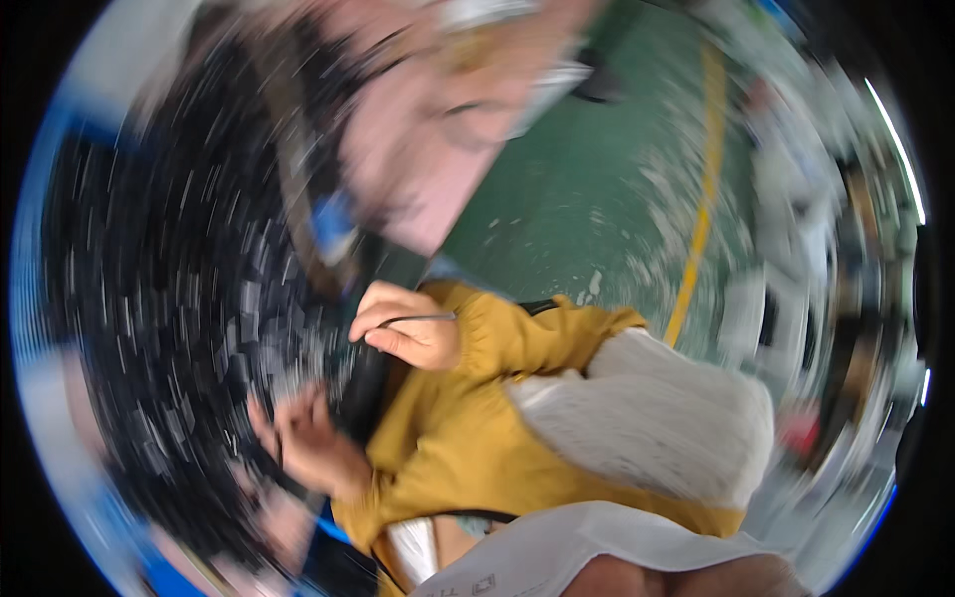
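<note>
The whole view is smeared by motion. My right hand (410,326), at the end of a mustard-yellow sleeve, is closed around a thin dark stick-like tool (420,318); its exact kind does not show. Lower and to the left, my left hand (310,443) has its fingers partly spread, and I make out nothing held in them. It is over or beside a black work area (189,298) streaked with many small pale pieces, too blurred to name. Whether the fingers touch any of these pieces is hidden by the blur.
A pink surface (418,159) lies beyond my right hand. Near it is a small blue-and-white thing (334,225). Green floor (567,189) with a yellow line (708,169) stretches to the right, past which blurred white equipment (766,318) stands.
</note>
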`<state>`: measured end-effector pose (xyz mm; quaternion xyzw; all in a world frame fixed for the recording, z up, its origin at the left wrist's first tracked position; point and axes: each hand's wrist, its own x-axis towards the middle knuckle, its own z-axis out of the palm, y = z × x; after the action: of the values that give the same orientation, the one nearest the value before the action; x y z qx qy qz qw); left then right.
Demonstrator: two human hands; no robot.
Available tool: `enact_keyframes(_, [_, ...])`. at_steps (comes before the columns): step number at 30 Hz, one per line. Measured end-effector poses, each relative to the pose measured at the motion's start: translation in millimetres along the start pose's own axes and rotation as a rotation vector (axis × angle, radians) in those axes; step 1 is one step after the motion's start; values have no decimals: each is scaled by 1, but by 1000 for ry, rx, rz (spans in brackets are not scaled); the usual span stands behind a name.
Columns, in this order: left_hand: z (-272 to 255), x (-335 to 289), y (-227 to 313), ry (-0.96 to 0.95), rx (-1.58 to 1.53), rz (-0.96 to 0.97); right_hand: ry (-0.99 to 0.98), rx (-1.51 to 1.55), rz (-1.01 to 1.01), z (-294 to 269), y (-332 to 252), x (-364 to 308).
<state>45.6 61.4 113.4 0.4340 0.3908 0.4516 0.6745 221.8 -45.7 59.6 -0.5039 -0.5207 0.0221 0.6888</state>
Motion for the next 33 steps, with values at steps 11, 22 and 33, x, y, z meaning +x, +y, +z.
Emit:
enact_keyframes(11, [-71,-56,-121,-228,99,452,-258,207,700,54,21,-23])
enact_keyframes(22, [-70,-57,-133,-184,435,631,-367,-129,415,66,18,-26])
enact_keyframes(33, [-86,-36,-68,177,-320,76,-859,95,443,70,-1,23])
